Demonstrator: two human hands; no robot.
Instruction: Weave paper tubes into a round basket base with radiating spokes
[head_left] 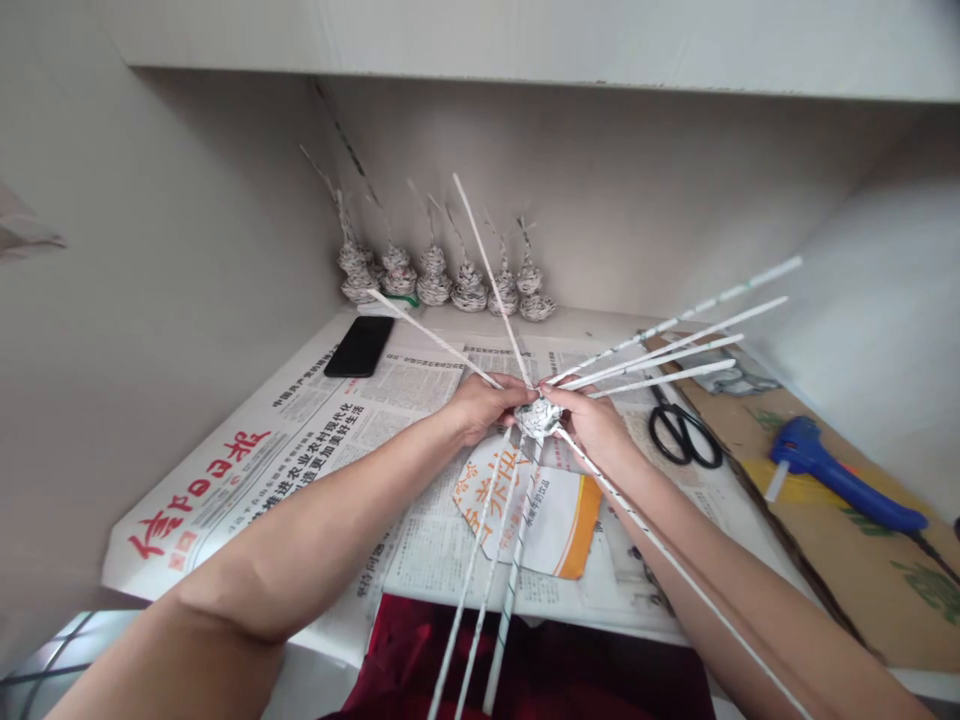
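Work surface: newspaper sheets point(315, 440) cover most of it. A brown cardboard sheet point(855, 600) lies along the right side. A row of gourd-shaped woven paper pieces point(433, 285) stands upright against the back wall, thin stems pointing up. On the cardboard: a blue glue gun point(847, 478), white stick protruding from its nozzle. A cut piece of printed packaging point(555, 530), white with an orange edge, lies on the newspaper near the front. Left hand point(487, 405): thumb and fingers pinch the left edge of the work. Right hand point(592, 420): thumb and fingers grasp its right edge. Black-handled scissors point(681, 430) lie just beyond the right forearm; a black smartphone point(360, 347) rests far left, near the row. Smallest item: a round woven paper base point(538, 416), held between both hands. Paper rods point(493, 280) radiate from it: two upper left, four upper right, four toward the person.
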